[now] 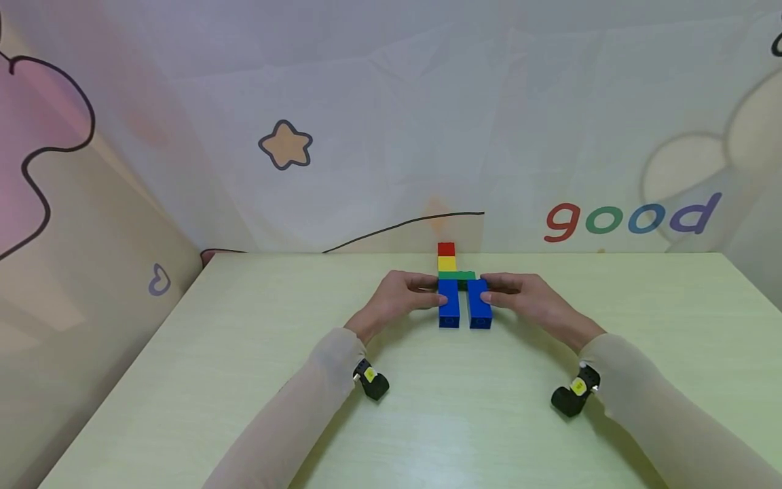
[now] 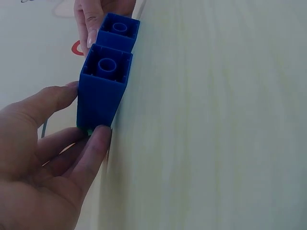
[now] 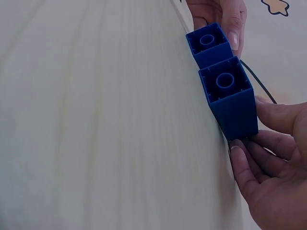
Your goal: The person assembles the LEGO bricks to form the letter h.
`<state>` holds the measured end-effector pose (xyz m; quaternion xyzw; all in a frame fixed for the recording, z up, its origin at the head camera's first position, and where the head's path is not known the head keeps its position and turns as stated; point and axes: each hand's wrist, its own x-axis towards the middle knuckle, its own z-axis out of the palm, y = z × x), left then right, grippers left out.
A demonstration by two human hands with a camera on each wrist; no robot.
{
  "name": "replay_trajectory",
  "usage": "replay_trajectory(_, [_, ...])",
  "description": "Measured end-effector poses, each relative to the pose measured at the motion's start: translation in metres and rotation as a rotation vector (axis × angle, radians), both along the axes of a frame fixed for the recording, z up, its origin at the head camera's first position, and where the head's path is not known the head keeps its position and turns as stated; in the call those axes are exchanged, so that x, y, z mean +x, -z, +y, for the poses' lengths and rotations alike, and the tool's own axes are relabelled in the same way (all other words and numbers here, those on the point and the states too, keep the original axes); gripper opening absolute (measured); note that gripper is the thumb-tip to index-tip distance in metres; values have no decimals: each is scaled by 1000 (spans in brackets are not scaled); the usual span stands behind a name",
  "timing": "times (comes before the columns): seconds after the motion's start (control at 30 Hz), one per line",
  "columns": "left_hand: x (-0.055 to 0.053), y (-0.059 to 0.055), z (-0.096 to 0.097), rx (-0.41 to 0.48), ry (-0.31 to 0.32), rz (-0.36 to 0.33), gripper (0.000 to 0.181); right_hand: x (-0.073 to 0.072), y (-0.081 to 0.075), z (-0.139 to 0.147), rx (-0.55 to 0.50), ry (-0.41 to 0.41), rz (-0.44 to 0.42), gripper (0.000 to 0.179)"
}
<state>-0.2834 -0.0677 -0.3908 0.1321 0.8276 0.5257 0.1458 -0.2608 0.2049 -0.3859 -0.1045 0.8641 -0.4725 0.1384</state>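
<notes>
Two long blue blocks (image 1: 449,303) lie side by side with a narrow gap, their hollow undersides toward me. Behind them are a green block (image 1: 457,276), a yellow block (image 1: 447,263) and a red block (image 1: 447,249) in a line. My left hand (image 1: 411,293) holds the left blue block (image 2: 98,96), thumb on one face and fingers around its far end. On the other side, my right hand (image 1: 518,293) holds the right blue block (image 3: 235,108) between thumb and fingers. The green block is mostly hidden in both wrist views.
A pale wood-grain table (image 1: 244,380) spreads under the arms. Behind it hangs a printed backdrop (image 1: 391,136) with a star and the word "good". Each sleeve carries a small black wrist camera (image 1: 374,382).
</notes>
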Motion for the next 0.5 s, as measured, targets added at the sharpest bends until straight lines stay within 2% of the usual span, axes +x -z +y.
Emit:
replay_trajectory(0.2, [1,0,0,19,-1,12,49,0,-4,-2,47,-1,21,64])
replay_trajectory(0.33, [2,-3,1,9,-10,23,52,-1,-8,0,125,-14,58,69])
replay_trajectory(0.4, [3,-6,2,-16,-10,49,55,0,-13,2,172,-21,101,72])
replay_trajectory(0.5, [3,-12,1,-69,1,126,59,3,-19,6,242,-6,177,76])
